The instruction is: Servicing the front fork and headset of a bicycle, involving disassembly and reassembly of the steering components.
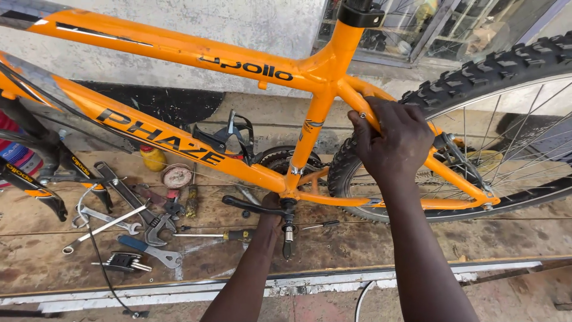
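Orange bicycle frame [179, 50] braced, crank area under hand.

Right hand [394, 143], fingers clenched round the seat stay beside the knobby rear tyre [476, 68]; left hand [271, 217] reaches up under the bottom bracket by the black crank arm [253, 207], grip hidden, cannot tell. Judgement: hold the stay firm so the frame stays put. Frame glossy orange, black lettering; spanners [107, 220] lie left on the wooden floor [417, 238].
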